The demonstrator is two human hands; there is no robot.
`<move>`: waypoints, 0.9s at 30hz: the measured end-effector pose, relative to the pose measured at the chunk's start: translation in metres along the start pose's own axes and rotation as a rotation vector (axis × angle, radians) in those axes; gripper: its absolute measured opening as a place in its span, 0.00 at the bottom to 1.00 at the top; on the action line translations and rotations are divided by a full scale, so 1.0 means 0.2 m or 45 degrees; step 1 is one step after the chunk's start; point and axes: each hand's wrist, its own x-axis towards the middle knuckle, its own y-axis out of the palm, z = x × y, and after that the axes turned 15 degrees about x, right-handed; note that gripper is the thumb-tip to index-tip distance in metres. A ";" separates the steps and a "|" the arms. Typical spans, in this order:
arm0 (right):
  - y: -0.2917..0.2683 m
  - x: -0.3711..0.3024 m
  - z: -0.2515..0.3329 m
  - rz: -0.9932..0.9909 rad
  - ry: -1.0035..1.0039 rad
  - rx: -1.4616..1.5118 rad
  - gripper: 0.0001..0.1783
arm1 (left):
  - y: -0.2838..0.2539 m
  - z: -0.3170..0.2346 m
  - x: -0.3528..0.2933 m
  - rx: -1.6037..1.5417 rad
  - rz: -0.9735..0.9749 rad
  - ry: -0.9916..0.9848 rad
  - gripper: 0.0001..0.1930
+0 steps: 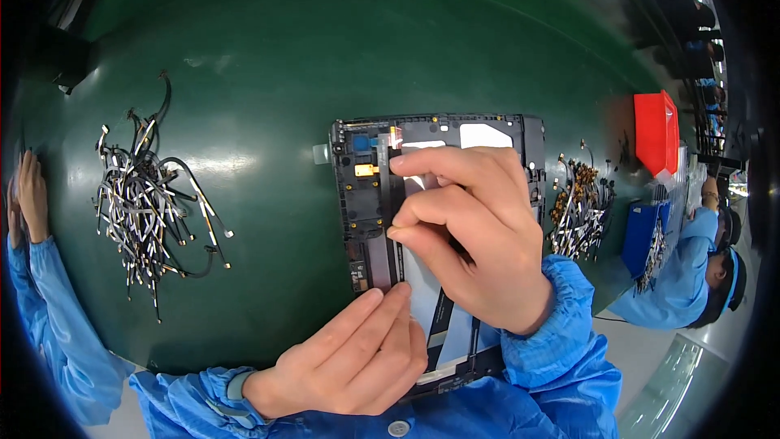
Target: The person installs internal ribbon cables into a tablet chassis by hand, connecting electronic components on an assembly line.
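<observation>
Black rectangular device (367, 205) at the tabletop's (284, 73) near edge, partly hidden by my left grip (351, 358) and right grip (483, 232); whether clenched, I can't tell.

I look down on a smooth green surface (276, 65) with a glossy patch of light at its left. On that side I see a loose, tangled heap of black and silver cables (146, 219). A flat black device housing (361, 205) lies at the near edge. Right of it sits a smaller cable pile with orange-brown parts (578, 215), near a red bin (656, 134) and a blue bin (638, 236).
</observation>
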 end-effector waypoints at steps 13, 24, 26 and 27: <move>0.03 -0.01 -0.03 -0.051 -0.042 0.031 0.11 | -0.02 0.01 -0.01 0.057 0.073 0.039 0.08; 0.02 0.00 -0.01 0.008 -0.035 -0.012 0.11 | -0.03 0.01 0.00 -0.027 0.077 0.022 0.07; 0.01 0.00 -0.01 0.013 -0.028 -0.021 0.11 | -0.02 0.03 -0.01 -0.021 0.069 0.090 0.09; 0.01 0.00 -0.01 0.016 -0.022 -0.029 0.11 | -0.02 0.04 -0.01 -0.015 0.062 0.159 0.12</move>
